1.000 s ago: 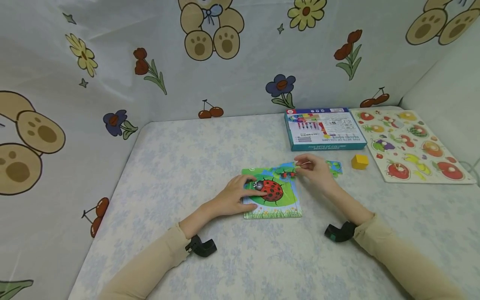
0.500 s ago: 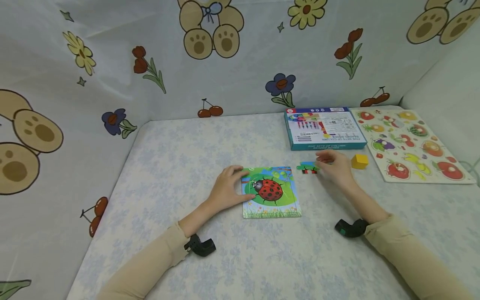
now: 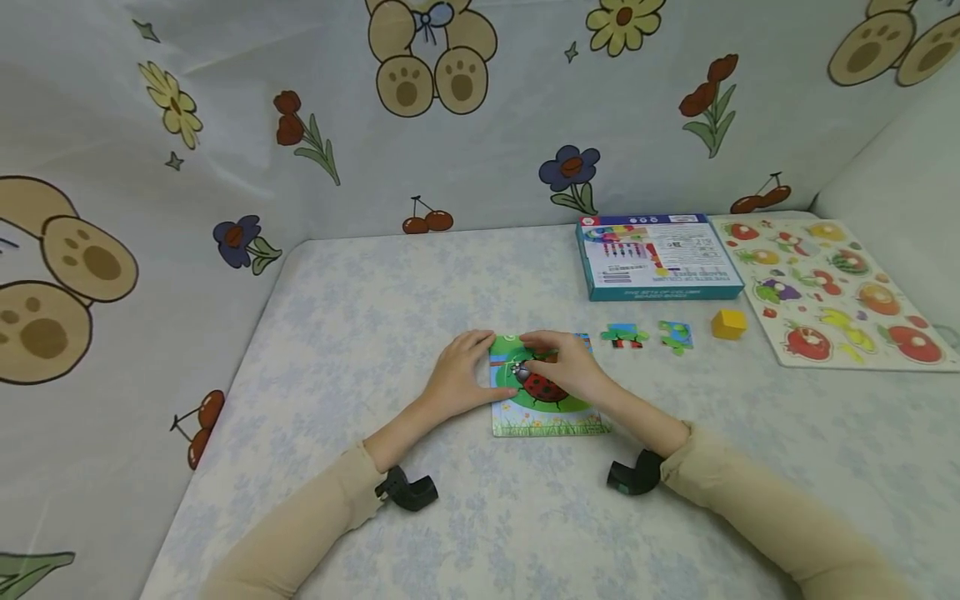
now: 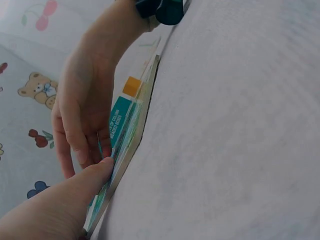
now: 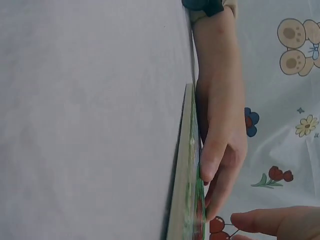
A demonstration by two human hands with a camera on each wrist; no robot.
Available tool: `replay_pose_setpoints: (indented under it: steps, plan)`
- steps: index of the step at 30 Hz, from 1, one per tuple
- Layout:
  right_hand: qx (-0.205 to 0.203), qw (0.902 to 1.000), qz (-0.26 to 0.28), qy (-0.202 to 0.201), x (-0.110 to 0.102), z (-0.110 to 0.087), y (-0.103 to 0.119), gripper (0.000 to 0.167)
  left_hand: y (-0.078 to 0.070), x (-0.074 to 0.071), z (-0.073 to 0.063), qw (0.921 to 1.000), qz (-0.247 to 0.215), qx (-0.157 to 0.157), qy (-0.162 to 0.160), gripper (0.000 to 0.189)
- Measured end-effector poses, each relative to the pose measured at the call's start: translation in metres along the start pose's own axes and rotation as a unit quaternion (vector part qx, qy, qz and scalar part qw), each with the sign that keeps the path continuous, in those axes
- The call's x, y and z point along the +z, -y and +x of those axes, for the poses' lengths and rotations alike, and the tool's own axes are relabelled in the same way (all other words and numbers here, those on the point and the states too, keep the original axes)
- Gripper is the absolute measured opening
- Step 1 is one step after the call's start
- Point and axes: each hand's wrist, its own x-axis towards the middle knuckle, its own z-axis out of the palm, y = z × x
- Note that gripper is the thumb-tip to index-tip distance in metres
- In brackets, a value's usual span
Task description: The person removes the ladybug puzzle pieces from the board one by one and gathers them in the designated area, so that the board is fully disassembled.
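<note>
A square jigsaw puzzle (image 3: 551, 425) with a red ladybug on green lies in the middle of the table. My left hand (image 3: 448, 382) rests at its left side, thumb lying on the picture and fingers along the top left corner. Over the upper part of the puzzle is my right hand (image 3: 568, 367), its fingers loosely bent and its fingertips close over the picture. It partly hides the ladybug. In the left wrist view the left thumb (image 4: 95, 175) touches the puzzle's edge. Two loose puzzle pieces, one with red stripes (image 3: 624, 335) and one blue and green (image 3: 677, 335), lie to the right.
A yellow cube (image 3: 729, 324) sits right of the pieces. Behind it lies a flat teal box (image 3: 663, 262), with a fruit picture board (image 3: 836, 292) beside it at the right. A patterned cloth (image 3: 487, 167) hangs along the back edge of the table.
My right hand carried a striped piece from the puzzle to the table on the right, let it go, and came back over the puzzle. My left hand drew back slightly to the puzzle's left edge.
</note>
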Motion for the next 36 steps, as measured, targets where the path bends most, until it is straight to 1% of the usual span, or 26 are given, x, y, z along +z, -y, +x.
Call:
replay_pose_setpoints:
  steps: [3,8,13,17,21,23,26,29,31,34,36]
  plan:
    - [0.016,0.9995,0.019,-0.018,0.004,0.002,0.001,0.038,-0.001,0.001,0.001,1.0,-0.001,0.006,-0.004,0.092]
    - [0.053,0.9959,0.059,-0.042,0.01,0.009,0.002,0.036,-0.003,0.001,0.001,0.9999,-0.007,0.01,-0.009,0.09]
    - [0.059,0.9944,0.074,-0.047,0.012,0.02,-0.001,0.033,-0.003,-0.002,0.003,0.9995,-0.026,0.015,-0.011,0.086]
    - [0.07,0.9922,0.094,-0.043,0.004,0.023,-0.005,0.031,-0.002,-0.004,0.005,0.9997,-0.02,0.013,0.004,0.087]
    - [0.096,0.9877,0.109,-0.059,-0.017,0.02,-0.012,0.033,0.0,-0.01,0.006,0.9998,0.002,0.003,0.021,0.091]
    - [0.105,0.9858,0.109,-0.073,-0.031,0.018,-0.017,0.034,0.003,-0.014,0.006,0.9994,0.019,0.002,0.031,0.094]
    - [0.11,0.9851,0.09,-0.097,-0.049,0.014,-0.027,0.036,0.006,-0.023,0.006,0.9978,0.041,0.005,0.051,0.097]
    - [0.113,0.986,0.063,-0.105,-0.062,0.011,-0.034,0.037,0.009,-0.033,0.005,0.9954,0.061,0.005,0.074,0.096]
    - [0.116,0.987,0.051,-0.098,-0.065,0.011,-0.037,0.037,0.012,-0.04,0.004,0.9935,0.073,0.002,0.087,0.095]
    - [0.114,0.9893,0.043,-0.081,-0.064,0.011,-0.041,0.037,0.017,-0.049,0.003,0.9902,0.094,-0.001,0.103,0.095]
    - [0.105,0.991,0.035,-0.077,-0.061,0.011,-0.043,0.036,0.019,-0.053,0.002,0.9893,0.093,-0.008,0.112,0.096]
